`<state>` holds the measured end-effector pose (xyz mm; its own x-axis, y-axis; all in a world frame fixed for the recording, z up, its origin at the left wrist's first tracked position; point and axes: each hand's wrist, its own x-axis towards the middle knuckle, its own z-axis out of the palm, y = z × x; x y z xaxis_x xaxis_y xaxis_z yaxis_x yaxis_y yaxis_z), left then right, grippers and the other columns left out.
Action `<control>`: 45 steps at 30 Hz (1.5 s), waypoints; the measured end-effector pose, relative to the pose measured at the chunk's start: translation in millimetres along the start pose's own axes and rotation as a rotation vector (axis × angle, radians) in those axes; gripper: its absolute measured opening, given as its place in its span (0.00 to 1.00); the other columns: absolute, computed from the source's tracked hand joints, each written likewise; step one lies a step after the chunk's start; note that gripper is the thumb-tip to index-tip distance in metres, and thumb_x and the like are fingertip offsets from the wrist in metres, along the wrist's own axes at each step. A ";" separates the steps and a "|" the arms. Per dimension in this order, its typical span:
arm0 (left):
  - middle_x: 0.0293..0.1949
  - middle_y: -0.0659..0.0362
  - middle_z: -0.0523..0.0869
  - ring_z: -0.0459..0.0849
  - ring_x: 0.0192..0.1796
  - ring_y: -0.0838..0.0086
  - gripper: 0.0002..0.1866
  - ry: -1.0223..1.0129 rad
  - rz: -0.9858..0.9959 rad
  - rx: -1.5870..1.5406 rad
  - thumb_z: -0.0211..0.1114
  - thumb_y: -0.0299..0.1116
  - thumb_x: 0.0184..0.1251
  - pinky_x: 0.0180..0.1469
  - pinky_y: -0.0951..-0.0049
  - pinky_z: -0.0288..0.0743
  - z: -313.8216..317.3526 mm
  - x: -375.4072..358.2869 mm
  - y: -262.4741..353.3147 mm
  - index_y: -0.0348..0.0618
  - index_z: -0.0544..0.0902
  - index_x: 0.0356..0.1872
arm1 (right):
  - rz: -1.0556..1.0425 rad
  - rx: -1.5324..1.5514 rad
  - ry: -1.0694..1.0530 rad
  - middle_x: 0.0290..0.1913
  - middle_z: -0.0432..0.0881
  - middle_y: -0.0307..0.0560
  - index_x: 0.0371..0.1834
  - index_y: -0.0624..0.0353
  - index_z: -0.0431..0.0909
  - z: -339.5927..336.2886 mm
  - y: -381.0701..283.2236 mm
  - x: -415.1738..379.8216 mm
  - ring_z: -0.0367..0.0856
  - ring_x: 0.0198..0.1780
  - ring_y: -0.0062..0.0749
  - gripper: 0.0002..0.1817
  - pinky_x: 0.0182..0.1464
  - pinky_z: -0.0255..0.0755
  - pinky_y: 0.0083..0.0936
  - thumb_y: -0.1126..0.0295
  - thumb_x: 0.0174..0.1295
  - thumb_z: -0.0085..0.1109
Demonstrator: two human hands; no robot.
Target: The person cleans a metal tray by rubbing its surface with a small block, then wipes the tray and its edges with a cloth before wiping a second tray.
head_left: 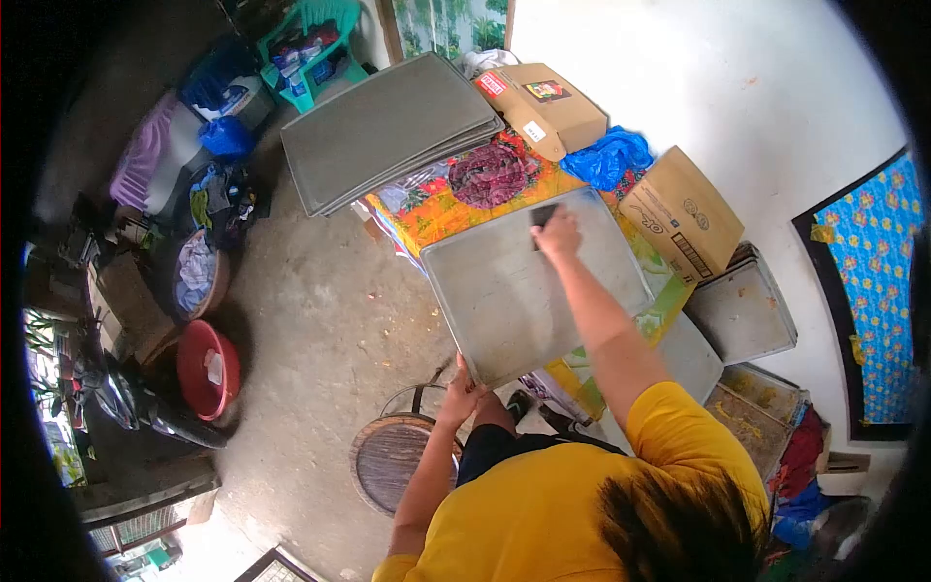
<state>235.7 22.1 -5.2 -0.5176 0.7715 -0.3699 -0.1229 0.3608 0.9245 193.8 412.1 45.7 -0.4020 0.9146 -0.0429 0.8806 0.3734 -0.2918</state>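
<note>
A large rectangular metal tray [524, 291], dull grey with a low raised rim and a faintly streaked, worn face, lies tilted across the near edge of the surface [441, 215], which is draped in a bright orange floral cloth. The left hand [462, 386] grips the tray's near corner, fingers curled under the rim and thumb on top. The right hand [559, 233] presses down near the tray's far edge, closed over a small dark pad [541, 215]; it looks like a scouring pad, though the view is too small to be sure. The person wears a yellow shirt [543, 504] and is seen from above.

Beyond the tray, on the same surface, sits a crumpled dark red cloth [490, 175], and behind it a stack of similar grey trays [388, 131] overhangs the far end. A closed cardboard box [543, 107] rests at the far corner beside a blue plastic bag [609, 157], with a second cardboard box [684, 215] just to the right. Further grey trays [742, 312] lie lower on the right. On the concrete floor [310, 320] stand a round wooden stool [393, 461], just below the left hand, and a red basin [207, 369] further left.
</note>
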 end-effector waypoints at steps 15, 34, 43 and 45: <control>0.25 0.59 0.81 0.79 0.25 0.80 0.50 -0.008 -0.092 -0.049 0.62 0.25 0.63 0.23 0.79 0.71 0.5 -3.7 5.9 0.45 0.34 0.77 | -0.374 -0.014 -0.171 0.62 0.71 0.54 0.71 0.56 0.58 17.2 -90.2 -58.6 0.75 0.59 0.47 0.47 0.53 0.74 0.46 0.51 0.49 0.69; 0.25 0.59 0.81 0.78 0.25 0.80 0.50 -0.010 -0.075 0.007 0.61 0.25 0.64 0.23 0.79 0.71 0.0 0.0 3.5 0.43 0.33 0.76 | -0.601 -0.020 0.104 0.50 0.73 0.48 0.69 0.55 0.62 43.7 -115.2 -71.7 0.75 0.54 0.42 0.47 0.51 0.72 0.40 0.57 0.43 0.75; 0.22 0.60 0.79 0.76 0.23 0.81 0.49 0.004 -0.054 0.014 0.61 0.23 0.62 0.24 0.78 0.70 -0.9 -2.1 11.9 0.43 0.35 0.77 | -0.746 -0.070 -0.014 0.51 0.72 0.47 0.69 0.51 0.62 35.8 -125.8 -68.2 0.73 0.56 0.43 0.49 0.54 0.68 0.44 0.58 0.40 0.76; 0.21 0.60 0.78 0.74 0.21 0.80 0.49 0.031 -0.090 -0.012 0.61 0.21 0.61 0.25 0.76 0.69 2.3 -2.1 14.6 0.43 0.37 0.77 | -0.759 -0.077 -0.021 0.51 0.73 0.47 0.69 0.50 0.62 39.2 -128.4 -67.9 0.73 0.56 0.43 0.49 0.55 0.67 0.45 0.58 0.40 0.76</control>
<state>236.9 26.9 8.9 -0.5303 0.7193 -0.4487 -0.1805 0.4214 0.8887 98.2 296.0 48.6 -0.9081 0.4000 0.1242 0.3756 0.9089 -0.1810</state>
